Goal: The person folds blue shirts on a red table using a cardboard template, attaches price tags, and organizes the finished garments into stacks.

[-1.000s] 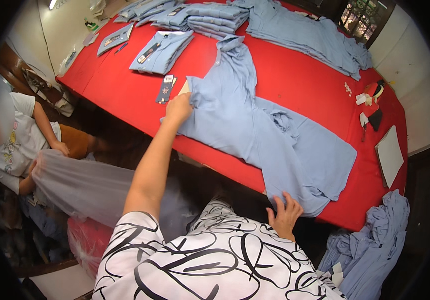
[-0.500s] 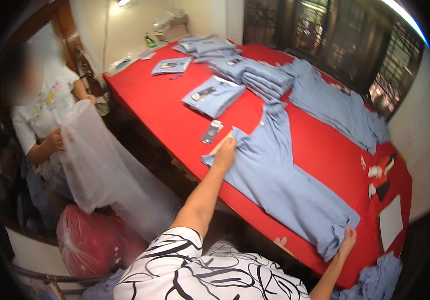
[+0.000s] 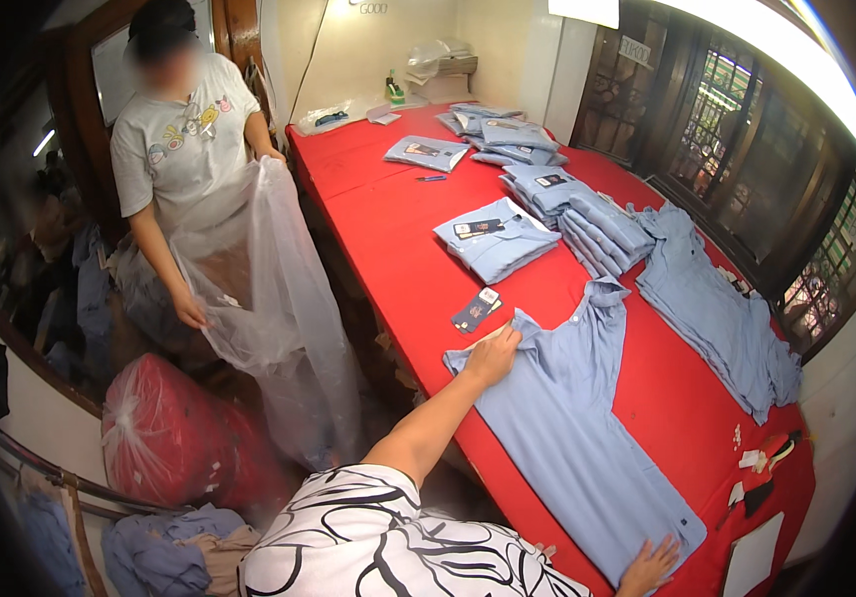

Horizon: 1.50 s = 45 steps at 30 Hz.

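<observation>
A light blue polo shirt (image 3: 577, 428) lies stretched along the red-covered table in front of me, its collar at the far end and its hem toward the near right. My left hand (image 3: 496, 355) is closed on the cloth at the sleeve and shoulder side. At the hem, my right hand (image 3: 652, 565) rests flat with fingers spread, next to a small dark tag on the shirt. Just beyond my left hand are dark hang tags (image 3: 478, 310). A folded shirt (image 3: 498, 239) with a tag on it sits farther up the table.
Stacked folded shirts (image 3: 597, 231) and loose blue garments (image 3: 712, 298) line the window side. Scissors (image 3: 786, 450) and a white board (image 3: 752, 557) lie at the table's right end. A co-worker (image 3: 189, 129) at left holds a clear plastic bag (image 3: 294, 298). A filled red bag (image 3: 174, 438) stands on the floor.
My right hand has let go of the gathered hem and now lies flat on it; the shirt's lower end is smoother. The co-worker's plastic bag has been lowered. My view has shifted.
</observation>
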Available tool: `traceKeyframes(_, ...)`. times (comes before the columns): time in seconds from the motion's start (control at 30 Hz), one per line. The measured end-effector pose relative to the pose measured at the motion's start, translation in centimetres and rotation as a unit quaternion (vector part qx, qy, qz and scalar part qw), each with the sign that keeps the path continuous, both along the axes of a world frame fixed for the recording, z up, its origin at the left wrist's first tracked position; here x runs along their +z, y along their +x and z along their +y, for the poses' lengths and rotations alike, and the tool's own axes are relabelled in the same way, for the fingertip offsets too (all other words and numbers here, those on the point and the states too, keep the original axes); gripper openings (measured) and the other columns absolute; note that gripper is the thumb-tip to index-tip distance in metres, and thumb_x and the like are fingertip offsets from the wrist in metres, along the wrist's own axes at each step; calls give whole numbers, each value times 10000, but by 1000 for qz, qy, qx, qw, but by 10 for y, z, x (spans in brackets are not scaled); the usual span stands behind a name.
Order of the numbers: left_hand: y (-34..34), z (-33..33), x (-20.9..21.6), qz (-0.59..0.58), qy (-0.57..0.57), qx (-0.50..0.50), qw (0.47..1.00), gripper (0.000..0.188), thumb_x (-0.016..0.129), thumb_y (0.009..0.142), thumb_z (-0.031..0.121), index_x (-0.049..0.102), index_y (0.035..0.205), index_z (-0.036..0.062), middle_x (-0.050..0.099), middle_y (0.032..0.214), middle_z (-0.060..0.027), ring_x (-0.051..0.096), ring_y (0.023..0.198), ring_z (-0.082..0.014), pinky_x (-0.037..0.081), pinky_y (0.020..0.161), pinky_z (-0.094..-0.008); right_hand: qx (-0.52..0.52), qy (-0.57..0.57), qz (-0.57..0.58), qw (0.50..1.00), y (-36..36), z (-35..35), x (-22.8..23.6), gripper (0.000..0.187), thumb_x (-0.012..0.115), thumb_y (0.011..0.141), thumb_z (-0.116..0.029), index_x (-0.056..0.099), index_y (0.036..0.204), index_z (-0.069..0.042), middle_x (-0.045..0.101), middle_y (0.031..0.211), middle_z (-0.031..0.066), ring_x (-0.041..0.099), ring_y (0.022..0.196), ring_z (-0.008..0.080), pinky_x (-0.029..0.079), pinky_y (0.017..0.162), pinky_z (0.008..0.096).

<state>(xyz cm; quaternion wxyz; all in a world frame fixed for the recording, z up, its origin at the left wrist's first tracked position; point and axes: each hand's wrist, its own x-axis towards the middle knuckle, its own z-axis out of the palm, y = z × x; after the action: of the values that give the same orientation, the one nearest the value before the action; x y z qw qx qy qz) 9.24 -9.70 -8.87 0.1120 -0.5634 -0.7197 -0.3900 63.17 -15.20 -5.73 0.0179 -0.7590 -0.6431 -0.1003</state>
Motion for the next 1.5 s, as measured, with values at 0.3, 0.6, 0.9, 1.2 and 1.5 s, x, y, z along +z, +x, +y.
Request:
traceKeyframes(0.3,-1,3,12,-46,9,-14,999,138,600,863,98,521,968,57,600,961,-152,638,845,-376,534,719,-475,68,-8,22,997,56,28,-10,601,398,1003,-527,358,1515,-215,357,1555,96,313,1429,305,236,1068,705)
traceKeyframes(0.6,-15,15,-1,35,38,-6,999,165,665,764,123,581,890,57,616,935,-151,641,879,-350,536,709,-458,4,80,72,994,37,50,-38,507,509,999,-345,451,1464,-150,346,1549,160,341,1415,341,245,1136,548)
traceKeyframes(0.9,-3,27,36,6,-122,-23,992,241,721,792,109,595,981,27,619,1025,-136,591,913,-363,474,771,-444,84,129,231,961,-43,109,25,326,622,931,-216,635,1207,-43,558,1337,163,483,1262,338,343,1092,431)
traceKeyframes(1.2,-13,40,22,-100,-98,-118,983,210,636,817,36,588,1022,31,625,1072,-100,567,1004,-310,421,910,-397,601,13,192,776,-366,305,51,513,524,857,1,617,1306,-230,481,1452,70,468,1274,325,384,1071,437)
traceKeyframes(1.5,-8,37,25,-151,-107,-113,976,443,674,775,87,583,1208,69,629,1109,-115,560,1066,-291,404,950,-399,425,45,-78,901,-356,394,49,238,580,876,-183,701,1078,-145,582,1236,92,511,1202,289,408,941,468)
